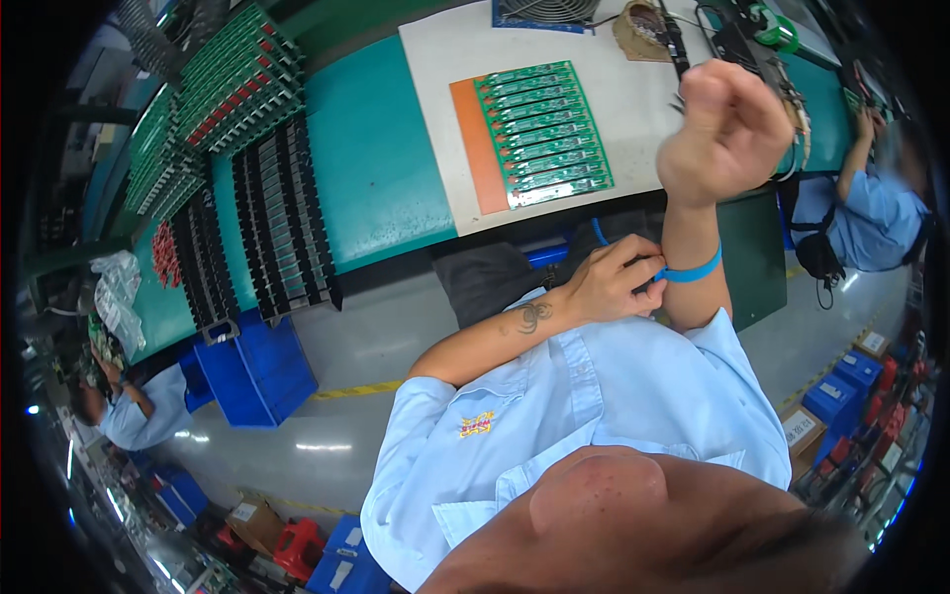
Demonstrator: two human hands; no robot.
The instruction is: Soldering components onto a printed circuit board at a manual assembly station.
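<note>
L hand [606, 285] pinches the blue strap [693, 270] where it wraps the R forearm, fingers narrow and closed on the band. R hand [727, 134] is raised, curled into a loose fist, holding nothing I can see. The strap sits just below the R wrist, w/ a thin blue tail running off toward the bench edge.

Judging from this, the step is seating/adjusting the strap. To do it well: keep the R arm steady and up, slide the band w/ thumb + forefinger till it lies flat on skin, no twist, snug but not biting. Keep the tail free, not snagged under the bench edge.

On the bench [376, 168] beyond, a green PCB panel [544, 129] lies on an orange sheet [475, 148], well apart from both hands. Racks of boards [237, 79] stand far L. Other workers [871, 213] sit nearby, R and lower L.
</note>
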